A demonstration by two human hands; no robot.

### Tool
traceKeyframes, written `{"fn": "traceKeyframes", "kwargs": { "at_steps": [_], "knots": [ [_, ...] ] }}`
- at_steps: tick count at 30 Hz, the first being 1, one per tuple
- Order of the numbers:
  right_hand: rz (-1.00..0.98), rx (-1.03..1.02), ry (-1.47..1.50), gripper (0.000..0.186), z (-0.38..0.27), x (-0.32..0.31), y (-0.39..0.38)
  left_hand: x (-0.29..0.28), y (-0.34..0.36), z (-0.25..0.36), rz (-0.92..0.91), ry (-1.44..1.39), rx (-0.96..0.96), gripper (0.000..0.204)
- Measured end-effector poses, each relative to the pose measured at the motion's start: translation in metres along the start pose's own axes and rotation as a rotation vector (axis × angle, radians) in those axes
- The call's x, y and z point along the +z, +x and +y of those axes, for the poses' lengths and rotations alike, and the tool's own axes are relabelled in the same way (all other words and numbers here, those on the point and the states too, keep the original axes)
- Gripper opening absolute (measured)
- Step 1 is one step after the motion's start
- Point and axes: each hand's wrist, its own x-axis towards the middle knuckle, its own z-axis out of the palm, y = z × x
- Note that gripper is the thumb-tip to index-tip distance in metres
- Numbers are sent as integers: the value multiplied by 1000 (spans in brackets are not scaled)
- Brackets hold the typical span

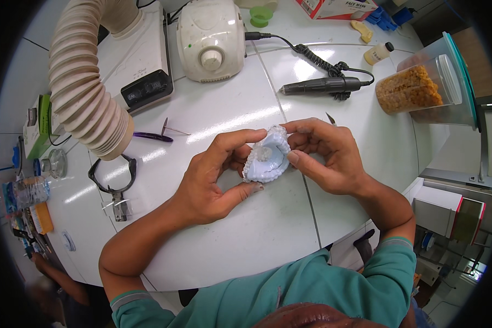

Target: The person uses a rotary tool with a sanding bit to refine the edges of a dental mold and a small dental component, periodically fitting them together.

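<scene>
In from the bench's [240, 240] near edge, our left hand [202, 180] and right hand [333, 158] pinch one tooth model [269, 159] (pale blue) between fingers and thumbs. Toward the far edge we count one drill [322, 86], one control box [213, 41].

The dental model [273, 170] I hold is pale blue, its beaded teeth [249, 165] whitish and translucent. My shirt [311, 279] is teal green with grey sleeve bands [397, 240]. I see a white tabletop [257, 235] crossed by dark lines, a beige ribbed hose [85, 76], a black handpiece [322, 86] and orange granules [413, 90].
</scene>
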Motion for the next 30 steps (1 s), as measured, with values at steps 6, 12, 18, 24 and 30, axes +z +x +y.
{"fn": "traceKeyframes", "kwargs": {
  "at_steps": [6,12,18,24,30],
  "knots": [
    [4,-9,-6,41,-1,0,0,0,1,1,-5,10,11,82],
    [-1,1,-23,40,-1,-1,0,-1,1,0,-9,6,-6,82],
    [13,23,-25,39,-2,-1,0,-1,5,5,-29,-32,-22,82],
    [10,41,-7,40,-2,0,0,-1,3,5,-30,-57,-43,81],
    [32,-37,-64,41,3,2,-2,-1,1,6,-38,-26,-38,81]
  ]
}}
